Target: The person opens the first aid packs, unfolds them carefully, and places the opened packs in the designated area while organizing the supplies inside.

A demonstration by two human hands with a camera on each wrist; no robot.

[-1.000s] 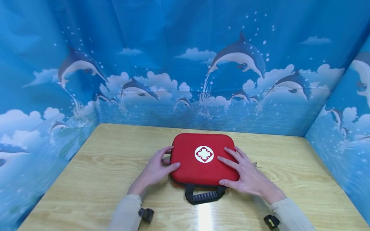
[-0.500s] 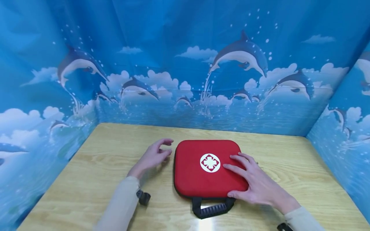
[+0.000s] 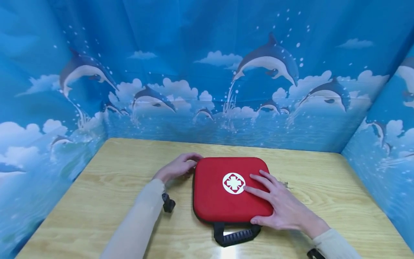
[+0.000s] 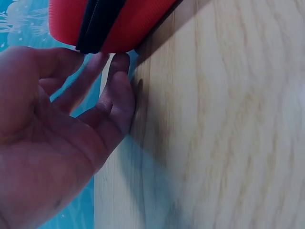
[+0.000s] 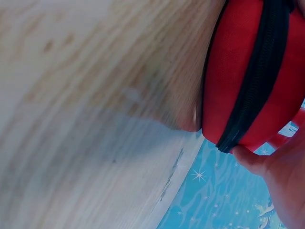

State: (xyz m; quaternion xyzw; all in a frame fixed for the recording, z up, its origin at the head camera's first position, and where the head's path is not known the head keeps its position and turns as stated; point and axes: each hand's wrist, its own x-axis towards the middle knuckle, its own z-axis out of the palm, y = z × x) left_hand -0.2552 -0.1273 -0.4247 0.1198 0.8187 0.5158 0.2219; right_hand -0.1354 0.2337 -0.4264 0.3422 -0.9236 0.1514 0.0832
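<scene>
A red first-aid case [image 3: 210, 187] with a white cross emblem lies flat on the wooden table, its black handle [image 3: 237, 236] toward the front. My left hand [image 3: 178, 166] is at the case's far left corner, with loosely bent fingers. In the left wrist view, its fingertips [image 4: 119, 62] come right up to the corner where the black zipper [image 4: 97, 24] runs. My right hand [image 3: 280, 201] rests on the right part of the lid with spread fingers. Its thumb [image 5: 248, 160] lies at the front right corner, against the zipper edge in the right wrist view.
The pale wooden table [image 3: 326, 187] extends around the case on all sides. A blue curtain [image 3: 200, 46] printed with dolphins and clouds hangs behind the table and along both sides. A small dark mark [image 3: 286, 185] shows on the tabletop beyond my right hand.
The case has shifted toward the front and slightly right. My left hand came off its left side, then moved to the far left corner. The right hand stays on the lid.
</scene>
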